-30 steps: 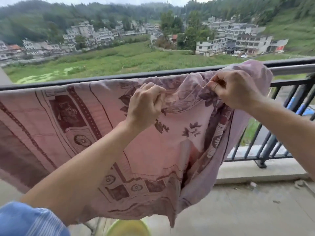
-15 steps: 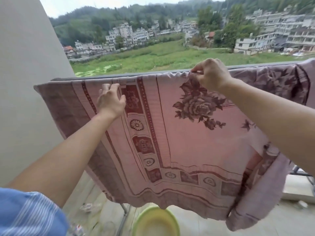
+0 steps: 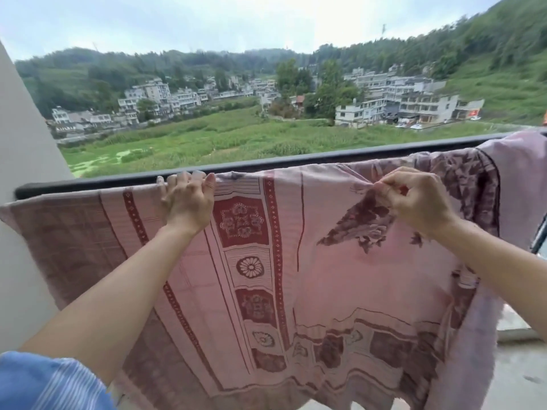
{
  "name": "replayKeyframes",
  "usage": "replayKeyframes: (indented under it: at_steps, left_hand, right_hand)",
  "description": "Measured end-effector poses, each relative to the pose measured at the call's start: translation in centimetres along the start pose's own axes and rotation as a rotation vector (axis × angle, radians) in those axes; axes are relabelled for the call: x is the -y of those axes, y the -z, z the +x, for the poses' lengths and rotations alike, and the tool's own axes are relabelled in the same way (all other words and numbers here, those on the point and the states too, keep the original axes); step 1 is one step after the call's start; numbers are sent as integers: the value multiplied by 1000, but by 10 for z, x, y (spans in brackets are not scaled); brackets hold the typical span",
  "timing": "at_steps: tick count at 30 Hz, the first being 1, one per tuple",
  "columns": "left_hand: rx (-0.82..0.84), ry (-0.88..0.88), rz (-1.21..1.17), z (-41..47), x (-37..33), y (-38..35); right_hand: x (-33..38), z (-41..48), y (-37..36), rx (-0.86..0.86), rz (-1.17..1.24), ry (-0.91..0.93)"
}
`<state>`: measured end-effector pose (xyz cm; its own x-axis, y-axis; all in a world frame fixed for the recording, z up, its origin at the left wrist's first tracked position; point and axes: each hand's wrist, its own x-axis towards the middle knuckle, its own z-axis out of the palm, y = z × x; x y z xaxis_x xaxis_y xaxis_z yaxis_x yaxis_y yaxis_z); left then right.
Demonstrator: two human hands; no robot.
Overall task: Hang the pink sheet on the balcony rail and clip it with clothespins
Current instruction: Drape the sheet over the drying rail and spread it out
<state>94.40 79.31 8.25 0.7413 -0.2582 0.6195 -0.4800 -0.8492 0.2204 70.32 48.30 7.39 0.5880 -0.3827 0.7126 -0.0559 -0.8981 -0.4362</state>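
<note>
The pink sheet (image 3: 325,285), printed with dark red borders and flowers, hangs draped over the dark balcony rail (image 3: 266,165) and spreads from the left wall to the right edge of the view. My left hand (image 3: 189,199) lies flat on the sheet at the rail, fingers hooked over the top. My right hand (image 3: 414,199) pinches a fold of the sheet just below the rail, near a large flower print. No clothespins are visible.
A pale wall (image 3: 20,173) bounds the balcony on the left. The sheet bunches at the right end of the rail (image 3: 521,161). Grey balcony floor (image 3: 521,380) shows at the lower right. Beyond the rail lie fields and houses.
The view has lifted and shifted slightly. My left hand has moved up the sheet to the top of the rail. My right hand still pinches the sheet near the flower print.
</note>
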Motion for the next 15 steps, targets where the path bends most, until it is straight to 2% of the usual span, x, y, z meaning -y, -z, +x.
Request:
replayKeyframes:
  at_steps: [2,8,12,15]
  left_hand:
    - [0,-71,-73,3,-30,-2]
    - [6,-454,-292,-19,-160,-4]
    - [66,-563,-356,-29,-230,-9]
    - [111,-604,-366,-36,-273,-13]
  right_hand:
    - [-7,3,12,-67,-6,-70]
    - [-47,-5,66,-231,-132,-264]
    - [-81,-7,108,-257,-349,-474]
    - [-113,2,128,-228,-360,-668]
